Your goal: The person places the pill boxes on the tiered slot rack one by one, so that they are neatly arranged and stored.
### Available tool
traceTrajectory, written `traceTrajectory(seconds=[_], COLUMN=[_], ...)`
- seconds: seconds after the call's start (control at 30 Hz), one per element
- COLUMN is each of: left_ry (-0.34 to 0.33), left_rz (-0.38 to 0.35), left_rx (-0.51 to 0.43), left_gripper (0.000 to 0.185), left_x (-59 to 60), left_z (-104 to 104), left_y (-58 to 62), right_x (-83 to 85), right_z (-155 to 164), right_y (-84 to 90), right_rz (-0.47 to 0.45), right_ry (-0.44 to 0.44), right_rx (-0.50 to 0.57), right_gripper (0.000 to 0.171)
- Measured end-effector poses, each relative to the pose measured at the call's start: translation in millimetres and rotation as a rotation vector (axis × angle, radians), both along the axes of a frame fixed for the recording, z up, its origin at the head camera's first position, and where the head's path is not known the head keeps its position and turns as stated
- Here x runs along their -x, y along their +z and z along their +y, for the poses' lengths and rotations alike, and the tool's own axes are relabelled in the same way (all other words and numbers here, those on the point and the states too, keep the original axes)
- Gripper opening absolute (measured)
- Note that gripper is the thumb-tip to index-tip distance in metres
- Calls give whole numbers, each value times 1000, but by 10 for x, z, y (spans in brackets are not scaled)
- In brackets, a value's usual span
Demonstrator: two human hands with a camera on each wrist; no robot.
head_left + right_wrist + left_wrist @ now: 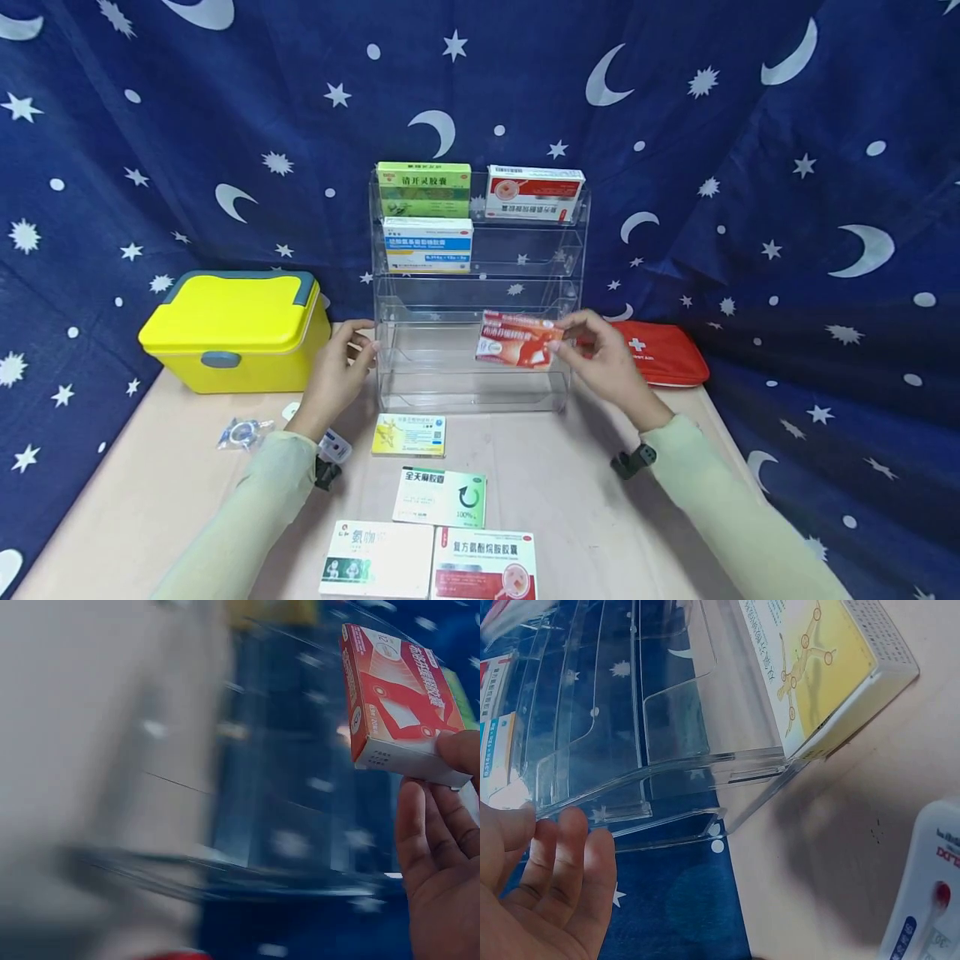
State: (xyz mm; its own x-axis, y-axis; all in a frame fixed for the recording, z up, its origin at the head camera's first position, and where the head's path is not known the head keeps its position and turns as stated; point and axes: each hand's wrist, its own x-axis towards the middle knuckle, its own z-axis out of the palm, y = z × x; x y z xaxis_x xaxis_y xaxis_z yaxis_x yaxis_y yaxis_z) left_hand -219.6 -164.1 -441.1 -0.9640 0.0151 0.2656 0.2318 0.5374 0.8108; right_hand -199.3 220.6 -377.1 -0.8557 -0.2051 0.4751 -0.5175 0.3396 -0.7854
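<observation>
Right hand (611, 360) pinches the red box (517, 339); left hand (339, 367), fingers relaxed, steadies the clear rack (555, 250). Keep it level entering a tier.

A pale pink surface (585, 500) is carrying a clear tiered rack (480, 367) at its back middle. Left of the rack a yellow lidded box (236, 329) is sitting; right of it, a red first-aid pouch (663, 354). In front of the rack, four medicine boxes (438, 496) are lying flat.
</observation>
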Motion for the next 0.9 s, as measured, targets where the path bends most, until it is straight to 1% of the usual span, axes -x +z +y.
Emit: traceTrajectory(seconds=[0.1,0.17,0.27,0.33,0.37,0.47,0.6,0.73,0.9], left_ry=[1,1,4,5,6,5,4,2,6], left_rz=[2,0,2,4,6,8,2,-1,-12], left_rx=[2,4,7,9,10,6,5,6,-4], left_gripper=[35,35,35,34,34,34,34,34,34], left_x=[2,3,4,6,7,7,7,15,13], left_z=[-6,-8,-4,-1,0,5,11,21,18], left_y=[-5,-7,-7,-4,-3,0,0,1,8], right_x=[250,449,714,875,931,1065,1169,1211,1228], right_z=[36,75,108,124,117,91,68,81,102], right_y=[384,564,775,857,896,954,941,897,866], right_rz=[110,167,223,245,256,264,255,261,310], right_ry=[-38,-76,-136,-160,-169,-187,-211,-216,-200], right_rx=[-2,-8,-27,-44,-63,-134,-245,-321,-376], right_gripper=[26,26,27,27,27,26,24,20,19])
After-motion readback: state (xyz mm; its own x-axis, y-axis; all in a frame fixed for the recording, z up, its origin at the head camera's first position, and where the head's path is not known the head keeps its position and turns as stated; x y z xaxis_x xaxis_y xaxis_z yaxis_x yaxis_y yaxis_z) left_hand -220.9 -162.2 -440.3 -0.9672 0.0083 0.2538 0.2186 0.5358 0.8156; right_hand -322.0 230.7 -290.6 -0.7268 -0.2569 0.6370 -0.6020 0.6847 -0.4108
